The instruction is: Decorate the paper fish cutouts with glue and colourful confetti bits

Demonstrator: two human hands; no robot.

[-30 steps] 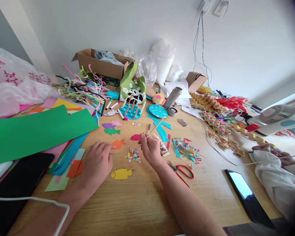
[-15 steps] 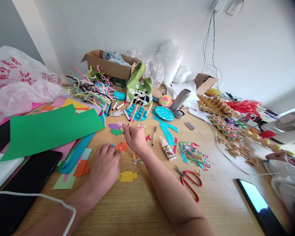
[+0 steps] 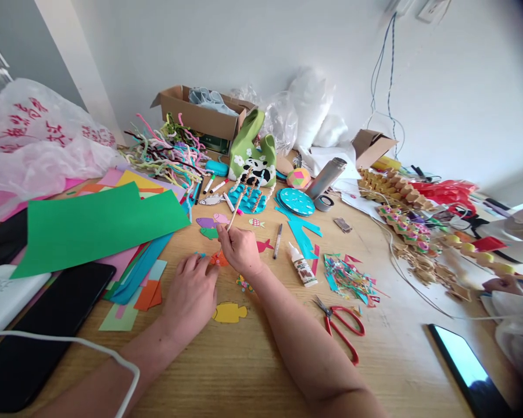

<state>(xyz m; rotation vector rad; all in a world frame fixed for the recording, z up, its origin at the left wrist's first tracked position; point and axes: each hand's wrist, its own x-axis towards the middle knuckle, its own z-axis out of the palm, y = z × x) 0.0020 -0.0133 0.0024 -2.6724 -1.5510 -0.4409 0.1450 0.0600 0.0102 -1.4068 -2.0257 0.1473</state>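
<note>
My right hand [image 3: 240, 249] is closed round a thin wooden stick [image 3: 234, 213], its lower tip over an orange paper fish [image 3: 218, 259]. My left hand [image 3: 192, 290] lies at the left edge of that fish, fingers bent and fingertips down; a bit of blue shows by them, and what they press on is partly hidden. A yellow paper fish [image 3: 230, 312] lies nearer me. Purple [image 3: 206, 222] and green paper fish [image 3: 209, 233] lie just beyond. Small colourful dots [image 3: 244, 284] sit beside my right wrist. A white glue bottle [image 3: 303, 265] lies to the right.
Red-handled scissors [image 3: 342, 325] and a phone [image 3: 466, 366] lie at the right. Coloured paper sheets [image 3: 87, 223] cover the left side, with a white cable [image 3: 91, 345] crossing over my left forearm. Paper scraps [image 3: 351, 278], a metal flask [image 3: 329, 177] and a green panda bag [image 3: 250, 157] stand or lie farther back.
The camera view has shifted slightly, so things appear a little farther right. My right hand still holds the stick over the orange fish, and my left hand stays beside it.
</note>
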